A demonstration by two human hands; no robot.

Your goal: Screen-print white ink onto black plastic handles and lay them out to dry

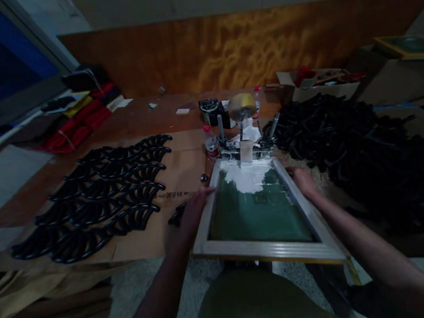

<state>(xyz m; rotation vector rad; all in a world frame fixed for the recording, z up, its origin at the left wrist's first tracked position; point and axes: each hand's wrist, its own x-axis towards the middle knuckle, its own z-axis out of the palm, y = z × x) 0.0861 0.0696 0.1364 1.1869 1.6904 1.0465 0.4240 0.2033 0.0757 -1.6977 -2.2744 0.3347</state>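
At table centre we hold frame [269, 250] by its sides: left hand [193, 212] curled round left rail, right hand [303, 182] curled round right rail. White ink [247, 179] at far end.

It's dim in here; the light falls warmest on the plywood wall [243, 48], perhaps from a lamp overhead. The bench [142, 119] edges sink into shadow, corners bow outward, and the hands [192, 212] look soft.
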